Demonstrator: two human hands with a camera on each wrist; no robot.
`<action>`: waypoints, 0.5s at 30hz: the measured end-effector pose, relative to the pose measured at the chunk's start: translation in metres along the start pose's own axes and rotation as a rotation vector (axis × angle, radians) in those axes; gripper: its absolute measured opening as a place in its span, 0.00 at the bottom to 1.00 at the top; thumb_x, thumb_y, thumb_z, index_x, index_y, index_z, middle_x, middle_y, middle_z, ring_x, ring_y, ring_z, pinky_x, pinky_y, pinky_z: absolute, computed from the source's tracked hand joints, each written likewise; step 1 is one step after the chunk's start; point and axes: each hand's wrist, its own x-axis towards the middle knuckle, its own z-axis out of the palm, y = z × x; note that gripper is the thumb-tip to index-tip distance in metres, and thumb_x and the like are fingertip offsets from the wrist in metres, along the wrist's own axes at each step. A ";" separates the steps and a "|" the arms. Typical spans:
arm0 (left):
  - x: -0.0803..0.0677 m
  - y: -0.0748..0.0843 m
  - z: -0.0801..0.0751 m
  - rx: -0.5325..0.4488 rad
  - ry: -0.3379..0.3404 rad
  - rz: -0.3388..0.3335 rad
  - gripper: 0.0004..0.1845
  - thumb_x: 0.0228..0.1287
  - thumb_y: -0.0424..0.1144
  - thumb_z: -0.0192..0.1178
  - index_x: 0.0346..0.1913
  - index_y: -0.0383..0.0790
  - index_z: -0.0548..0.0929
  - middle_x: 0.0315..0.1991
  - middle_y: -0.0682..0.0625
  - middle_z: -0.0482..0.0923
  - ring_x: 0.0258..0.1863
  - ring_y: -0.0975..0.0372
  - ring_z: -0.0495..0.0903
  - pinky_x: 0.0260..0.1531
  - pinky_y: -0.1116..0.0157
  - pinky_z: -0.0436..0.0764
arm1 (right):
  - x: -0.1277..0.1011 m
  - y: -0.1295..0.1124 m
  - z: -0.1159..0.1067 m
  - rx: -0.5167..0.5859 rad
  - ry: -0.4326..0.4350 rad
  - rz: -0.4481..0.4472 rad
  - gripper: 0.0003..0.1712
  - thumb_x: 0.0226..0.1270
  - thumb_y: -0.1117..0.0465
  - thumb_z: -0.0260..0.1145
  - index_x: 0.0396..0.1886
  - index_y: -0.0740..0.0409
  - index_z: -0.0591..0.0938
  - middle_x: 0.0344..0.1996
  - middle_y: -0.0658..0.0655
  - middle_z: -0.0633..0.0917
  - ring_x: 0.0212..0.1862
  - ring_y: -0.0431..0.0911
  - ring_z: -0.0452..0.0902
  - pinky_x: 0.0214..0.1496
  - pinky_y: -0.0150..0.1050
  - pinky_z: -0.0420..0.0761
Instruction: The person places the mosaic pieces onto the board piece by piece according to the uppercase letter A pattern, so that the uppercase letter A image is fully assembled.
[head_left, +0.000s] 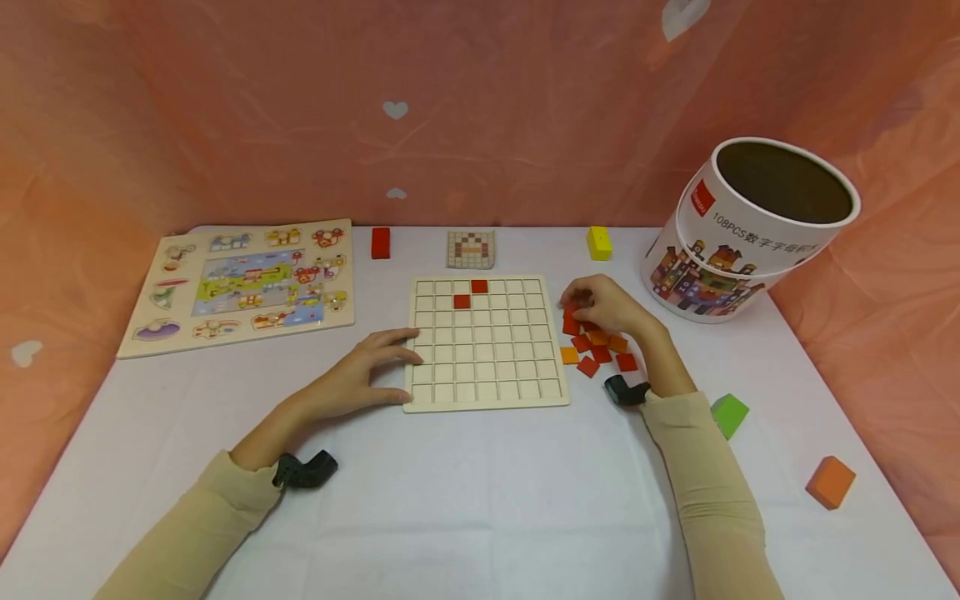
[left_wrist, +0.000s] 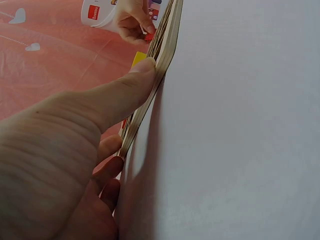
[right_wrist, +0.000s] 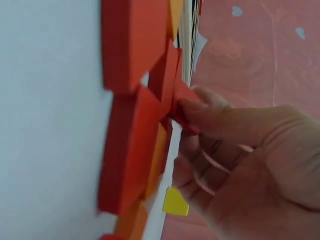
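A square wooden grid board (head_left: 491, 358) lies on the table, with one red tile (head_left: 479, 287) in its top row and another red tile (head_left: 462, 302) in the row below. My left hand (head_left: 360, 371) rests at the board's left edge, thumb and fingertips spread along it. To the right of the board, my right hand (head_left: 603, 304) is over a loose pile of red and orange tiles (head_left: 602, 354). In the right wrist view its thumb and finger pinch a red square tile (right_wrist: 184, 107) at the pile; the other fingers curl loosely below.
A small pattern card (head_left: 471, 249) lies behind the board, between a red block (head_left: 381, 243) and a yellow block (head_left: 599, 243). A picture puzzle (head_left: 247, 287) is at the left, a large white bucket (head_left: 712, 258) at back right. Green (head_left: 729, 415) and orange blocks (head_left: 830, 482) lie at right.
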 end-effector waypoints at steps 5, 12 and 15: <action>0.000 -0.002 0.001 0.001 0.009 0.000 0.23 0.56 0.42 0.75 0.55 0.46 0.82 0.75 0.45 0.59 0.75 0.46 0.52 0.69 0.40 0.55 | 0.012 -0.012 -0.001 0.023 0.004 -0.074 0.09 0.65 0.75 0.63 0.45 0.70 0.83 0.38 0.64 0.83 0.40 0.55 0.73 0.44 0.39 0.76; 0.000 -0.003 0.002 -0.004 0.007 0.007 0.23 0.57 0.43 0.75 0.55 0.46 0.82 0.75 0.44 0.59 0.75 0.46 0.52 0.68 0.39 0.55 | 0.047 -0.040 0.012 0.095 -0.047 -0.160 0.08 0.64 0.74 0.66 0.43 0.71 0.83 0.37 0.63 0.83 0.38 0.52 0.73 0.41 0.36 0.74; 0.001 -0.003 0.002 -0.008 0.008 0.010 0.23 0.56 0.43 0.75 0.55 0.47 0.82 0.75 0.45 0.59 0.75 0.46 0.52 0.68 0.39 0.55 | 0.060 -0.050 0.017 0.127 -0.098 -0.181 0.07 0.64 0.75 0.65 0.41 0.72 0.83 0.35 0.63 0.83 0.38 0.51 0.73 0.41 0.36 0.75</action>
